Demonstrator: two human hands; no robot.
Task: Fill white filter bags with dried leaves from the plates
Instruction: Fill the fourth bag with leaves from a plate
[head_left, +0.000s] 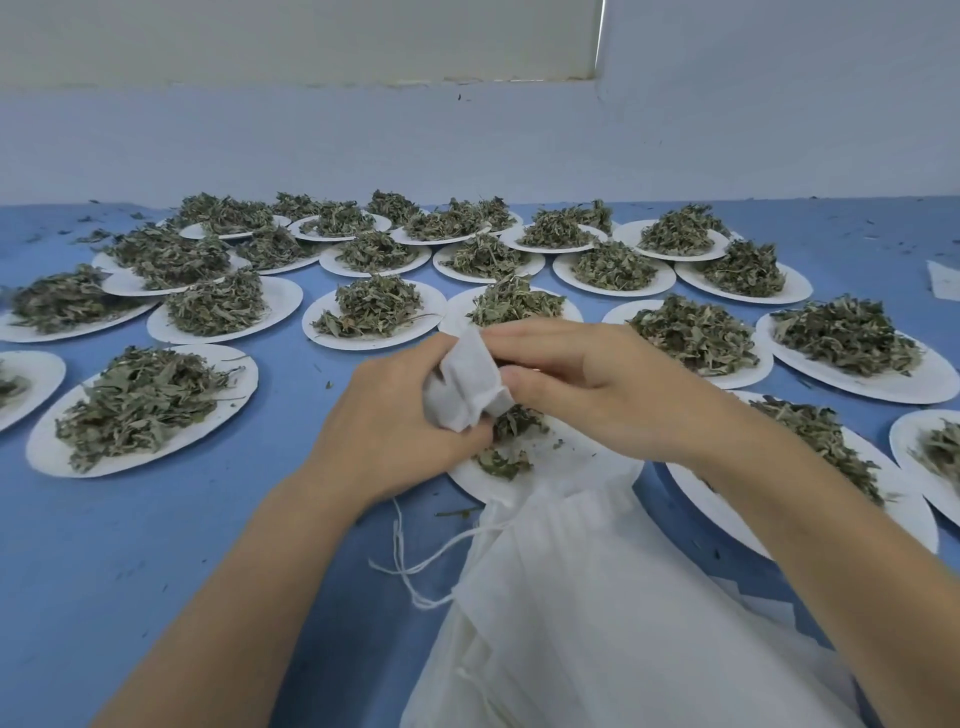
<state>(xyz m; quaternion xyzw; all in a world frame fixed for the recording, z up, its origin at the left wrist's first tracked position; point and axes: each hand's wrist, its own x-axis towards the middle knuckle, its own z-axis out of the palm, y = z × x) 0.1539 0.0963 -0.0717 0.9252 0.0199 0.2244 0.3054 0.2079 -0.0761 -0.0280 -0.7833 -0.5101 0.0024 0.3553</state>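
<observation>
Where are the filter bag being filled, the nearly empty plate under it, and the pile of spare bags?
filter bag (467, 384): head view, on its white side.
nearly empty plate (571, 457): head view, bare middle.
pile of spare bags (597, 597): head view, top bag's face.
</observation>
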